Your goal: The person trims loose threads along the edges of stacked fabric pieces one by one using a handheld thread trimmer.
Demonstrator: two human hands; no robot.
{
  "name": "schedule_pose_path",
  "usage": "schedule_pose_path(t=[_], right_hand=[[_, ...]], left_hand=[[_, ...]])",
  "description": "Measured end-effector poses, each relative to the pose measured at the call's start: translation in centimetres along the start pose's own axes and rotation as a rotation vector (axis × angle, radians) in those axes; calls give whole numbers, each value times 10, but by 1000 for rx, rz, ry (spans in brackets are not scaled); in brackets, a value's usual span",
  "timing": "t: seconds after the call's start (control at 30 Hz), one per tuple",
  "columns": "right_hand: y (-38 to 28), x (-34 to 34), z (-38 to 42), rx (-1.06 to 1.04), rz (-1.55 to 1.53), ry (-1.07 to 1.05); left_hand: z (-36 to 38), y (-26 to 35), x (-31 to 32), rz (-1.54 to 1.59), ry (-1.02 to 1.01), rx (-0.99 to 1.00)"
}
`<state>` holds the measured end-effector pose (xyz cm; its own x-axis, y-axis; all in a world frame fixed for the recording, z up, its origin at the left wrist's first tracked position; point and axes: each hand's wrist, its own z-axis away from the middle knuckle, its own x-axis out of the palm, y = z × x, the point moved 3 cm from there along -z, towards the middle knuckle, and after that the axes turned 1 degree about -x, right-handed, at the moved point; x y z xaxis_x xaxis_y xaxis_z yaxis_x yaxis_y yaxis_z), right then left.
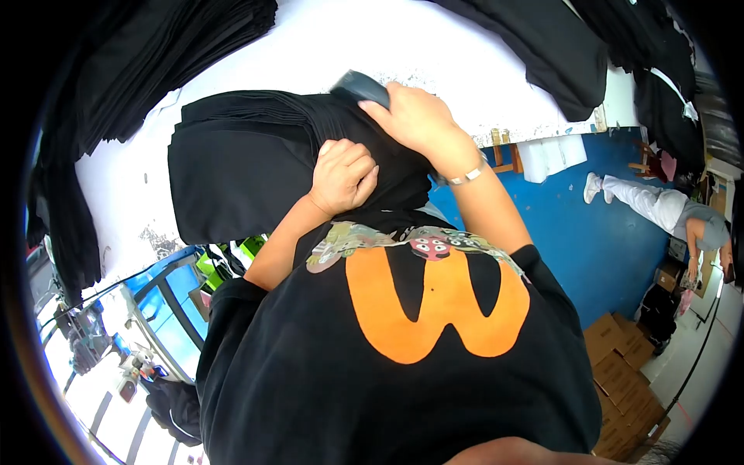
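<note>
A thick stack of folded black cloth lies on the white table in front of me, its layered edges showing at the top. My left hand is curled into a fist on the near right part of the stack; whether cloth is pinched in it is hidden. Beyond it, my right hand grips a dark, block-shaped object, slightly blurred, over the stack's far right edge. Its exact kind does not show. A band circles my right wrist.
The white table carries more black cloth piles at the far left and far right. To the right, a person stands on the blue floor. Cardboard boxes lie at lower right, a blue-framed rack at lower left.
</note>
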<state>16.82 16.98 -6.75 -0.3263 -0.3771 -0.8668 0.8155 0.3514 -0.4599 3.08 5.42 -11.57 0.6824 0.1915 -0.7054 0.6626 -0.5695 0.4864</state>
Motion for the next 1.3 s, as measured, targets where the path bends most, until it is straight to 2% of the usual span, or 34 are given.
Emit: schedule_pose_path(t=[0.07, 0.13, 0.2, 0.27, 0.33, 0.4, 0.5, 0.53, 0.6, 0.67, 0.7, 0.73, 0.8, 0.93, 1.0, 1.03, 1.07, 1.13, 1.17, 1.2, 1.3], right_hand=[[12, -20, 22, 101, 8, -55], [46, -33, 51, 169, 6, -26], [68, -48, 81, 344, 12, 36], [98, -46, 109, 436, -146, 215], [112, -48, 133, 510, -365, 316], [119, -45, 151, 563, -484, 355], [125, -31, 165, 574, -726, 243], [117, -30, 161, 542, -654, 210], [114, -8, 137, 340, -492, 242], [110, 8, 109, 313, -507, 278], [112, 13, 100, 337, -672, 328], [114, 10, 101, 338, -684, 336], [120, -5, 114, 425, -839, 325], [122, -17, 125, 439, -799, 104], [120, -3, 113, 343, -695, 214], [120, 1, 111, 396, -713, 193], [121, -3, 112, 395, -713, 193], [126, -15, 120, 473, -694, 350], [139, -15, 125, 428, -686, 439], [139, -28, 133, 507, -807, 403], [150, -41, 149, 514, -921, 481]], left_hand=[[-3, 1, -6, 16, -19, -8], [-6, 0, -7, 21, -41, -18], [-14, -3, -6, -26, -88, -55], [-24, -13, 5, -102, -146, -142], [-51, -16, 13, -134, -153, -357], [-75, -23, 27, -235, -253, -407], [-93, -51, 56, -184, -308, -296], [-101, -50, 58, -138, -344, -256], [-102, -50, 62, -118, -403, -297], [-93, -59, 64, -152, -387, -264], [-95, -64, 64, -105, -442, -324], [-98, -65, 64, -114, -449, -315], [-96, -68, 61, 88, -513, -420], [-91, -54, 55, 196, -516, -519], [-96, -37, 53, -200, -551, -357], [-92, -39, 59, -196, -458, -305], [-95, -44, 63, -197, -457, -304], [-104, -60, 70, -173, -475, -338], [-111, -68, 73, -149, -410, -313], [-119, -78, 75, -145, -405, -308], [-154, -120, 79, -123, -319, -345]])
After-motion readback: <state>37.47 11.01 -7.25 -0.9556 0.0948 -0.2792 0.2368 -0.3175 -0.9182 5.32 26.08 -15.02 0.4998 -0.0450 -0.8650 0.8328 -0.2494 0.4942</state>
